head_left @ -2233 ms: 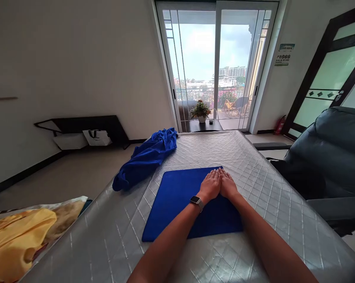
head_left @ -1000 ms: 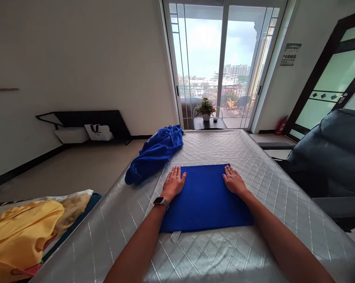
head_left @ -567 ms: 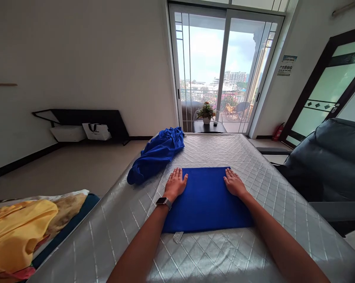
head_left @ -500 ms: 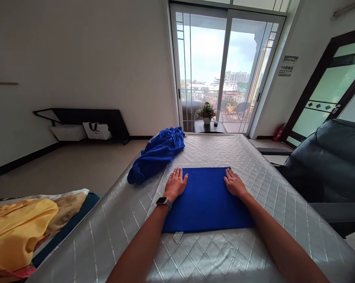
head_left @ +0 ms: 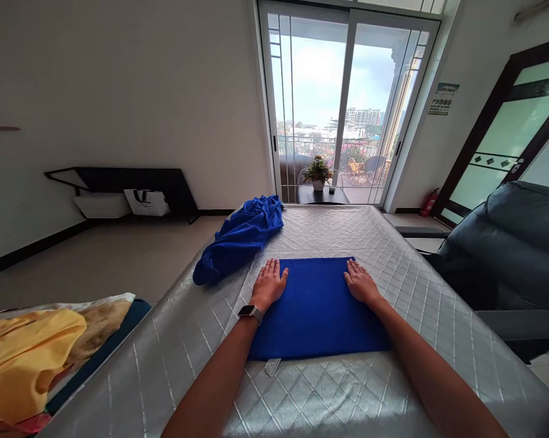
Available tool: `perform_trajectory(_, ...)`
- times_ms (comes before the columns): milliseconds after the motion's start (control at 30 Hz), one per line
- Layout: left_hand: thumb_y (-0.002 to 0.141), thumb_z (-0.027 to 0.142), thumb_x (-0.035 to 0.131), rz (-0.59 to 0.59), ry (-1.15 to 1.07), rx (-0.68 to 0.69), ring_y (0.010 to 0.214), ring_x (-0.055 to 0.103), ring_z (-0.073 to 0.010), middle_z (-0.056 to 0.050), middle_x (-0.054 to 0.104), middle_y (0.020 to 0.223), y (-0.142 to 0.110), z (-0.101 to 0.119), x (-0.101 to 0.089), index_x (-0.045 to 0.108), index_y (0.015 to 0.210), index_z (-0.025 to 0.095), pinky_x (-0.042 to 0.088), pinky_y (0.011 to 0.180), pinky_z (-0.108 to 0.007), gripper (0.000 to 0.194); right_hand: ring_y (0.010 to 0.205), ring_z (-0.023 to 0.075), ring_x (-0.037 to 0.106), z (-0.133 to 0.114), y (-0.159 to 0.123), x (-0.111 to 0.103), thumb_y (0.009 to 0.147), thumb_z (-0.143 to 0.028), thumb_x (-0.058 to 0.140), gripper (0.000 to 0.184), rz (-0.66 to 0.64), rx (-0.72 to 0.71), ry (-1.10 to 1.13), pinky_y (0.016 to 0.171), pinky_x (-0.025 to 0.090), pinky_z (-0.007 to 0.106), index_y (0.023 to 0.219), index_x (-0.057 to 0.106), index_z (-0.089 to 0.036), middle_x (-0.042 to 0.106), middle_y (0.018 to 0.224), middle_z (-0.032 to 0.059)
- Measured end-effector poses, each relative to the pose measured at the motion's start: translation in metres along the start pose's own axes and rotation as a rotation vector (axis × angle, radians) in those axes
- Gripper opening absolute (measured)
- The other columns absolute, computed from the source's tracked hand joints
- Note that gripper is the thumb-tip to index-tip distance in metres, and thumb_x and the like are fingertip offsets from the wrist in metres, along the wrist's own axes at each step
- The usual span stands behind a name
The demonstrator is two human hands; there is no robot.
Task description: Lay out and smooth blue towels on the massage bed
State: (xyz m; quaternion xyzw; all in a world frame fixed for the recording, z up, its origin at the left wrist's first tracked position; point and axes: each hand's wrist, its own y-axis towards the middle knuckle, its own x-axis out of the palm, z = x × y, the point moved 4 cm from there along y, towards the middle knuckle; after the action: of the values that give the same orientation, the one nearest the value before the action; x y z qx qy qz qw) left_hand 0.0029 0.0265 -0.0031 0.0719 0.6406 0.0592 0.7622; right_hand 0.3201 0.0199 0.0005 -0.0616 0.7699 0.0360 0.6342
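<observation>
A blue cloth folded into a flat rectangle (head_left: 319, 310) lies on a silvery quilted surface (head_left: 320, 395). My left hand (head_left: 269, 283) rests flat on its far left corner, fingers stretched out and pointing away from me. On the far right corner lies my right hand (head_left: 361, 281), also flat with the fingers extended. A small white tag (head_left: 272, 367) sticks out from the cloth's near edge, toward the left. Beyond my left hand, a crumpled blue cloth (head_left: 242, 238) sits in a loose heap.
To the left are a yellow cloth (head_left: 23, 353) and other fabrics. A dark leather chair (head_left: 507, 243) stands at the right. Past the far edge, a potted plant (head_left: 318, 173) sits on a small dark table (head_left: 313, 196) before glass sliding doors.
The view has shifted very slightly. Both hands stay flat on the folded blue cloth, and the cloths keep their places.
</observation>
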Motion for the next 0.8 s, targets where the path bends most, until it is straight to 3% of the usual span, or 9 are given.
perform_trajectory(367,0.105,0.051,0.022,0.007,-0.010,0.003,0.155,0.028,-0.0301,-0.021,0.033,0.166,-0.002,0.002,-0.003,0.037,0.157,0.002,0.022,0.127,-0.046,0.073,0.159,0.0191,0.010,-0.003,-0.001,-0.005,0.107,-0.039,0.017,0.066,-0.030,0.007,-0.023,0.127,0.008,0.034,0.164,0.018,-0.005,0.014,0.172,0.0094)
perform_trajectory(800,0.105,0.052,0.022,-0.009,0.007,-0.010,0.156,0.026,-0.0283,-0.020,0.032,0.166,-0.002,0.003,-0.005,0.034,0.158,0.001,0.021,0.128,-0.044,0.074,0.159,0.0205,0.009,-0.004,-0.038,0.005,0.106,-0.040,0.017,0.068,-0.005,-0.016,-0.009,0.128,0.009,0.039,0.164,0.017,-0.005,0.014,0.172,0.0104)
